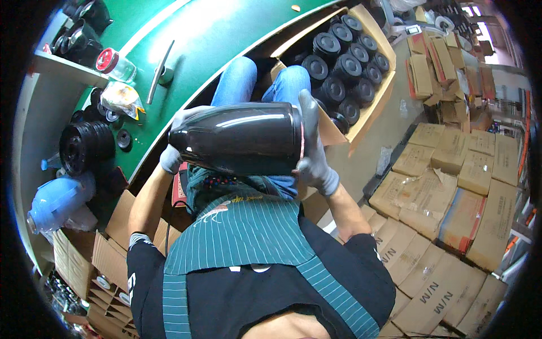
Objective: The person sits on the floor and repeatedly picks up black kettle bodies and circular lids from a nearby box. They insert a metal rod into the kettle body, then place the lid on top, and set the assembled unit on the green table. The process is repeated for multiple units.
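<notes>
A large glossy black tapered vessel (240,138), shaped like a bottle or canister, lies sideways across my lap between both gloved hands. My left hand (172,155), in a grey glove, is wrapped round its narrower end. At the wide end, my right hand (316,150), gloved the same way, presses against the rim, palm along the edge and thumb below. A thin pinkish edge shows at that rim. What lies inside the vessel is hidden from this view.
An open carton (370,107) of black round-topped parts stands beyond my knees. On the green table (197,34) are a red-lidded jar (116,65), a metal rod (161,72) and black discs (84,148). A blue water jug (62,200) is at left; stacked cartons (435,198) fill the right.
</notes>
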Demonstrator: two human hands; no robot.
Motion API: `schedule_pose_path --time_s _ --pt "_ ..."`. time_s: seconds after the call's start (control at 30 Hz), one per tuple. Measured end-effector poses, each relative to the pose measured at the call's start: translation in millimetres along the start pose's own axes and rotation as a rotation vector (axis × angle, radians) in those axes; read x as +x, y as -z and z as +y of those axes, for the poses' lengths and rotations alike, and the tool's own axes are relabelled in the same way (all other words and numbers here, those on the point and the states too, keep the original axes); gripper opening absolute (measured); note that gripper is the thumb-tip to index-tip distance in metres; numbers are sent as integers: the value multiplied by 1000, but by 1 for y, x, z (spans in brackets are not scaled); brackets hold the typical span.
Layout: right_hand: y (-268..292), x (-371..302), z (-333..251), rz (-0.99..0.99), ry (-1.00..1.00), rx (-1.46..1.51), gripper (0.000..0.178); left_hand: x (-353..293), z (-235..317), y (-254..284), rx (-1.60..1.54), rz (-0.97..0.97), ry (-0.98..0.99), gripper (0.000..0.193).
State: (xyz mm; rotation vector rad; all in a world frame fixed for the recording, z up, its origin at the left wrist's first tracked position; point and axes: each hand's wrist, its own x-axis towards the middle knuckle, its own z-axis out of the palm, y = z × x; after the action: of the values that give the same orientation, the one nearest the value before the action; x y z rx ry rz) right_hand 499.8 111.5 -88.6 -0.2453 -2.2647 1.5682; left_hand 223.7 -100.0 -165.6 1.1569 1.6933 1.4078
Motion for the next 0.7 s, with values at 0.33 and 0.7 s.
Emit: schedule_pose_path --time_s 0.33,0.7 --pt "-1 7 -11 119 -132 81 84 27 67 -2 88 123 -266 43" --pt "3 0 -3 88 125 -82 95 -17 -45 -8 -445 -28 180 48"
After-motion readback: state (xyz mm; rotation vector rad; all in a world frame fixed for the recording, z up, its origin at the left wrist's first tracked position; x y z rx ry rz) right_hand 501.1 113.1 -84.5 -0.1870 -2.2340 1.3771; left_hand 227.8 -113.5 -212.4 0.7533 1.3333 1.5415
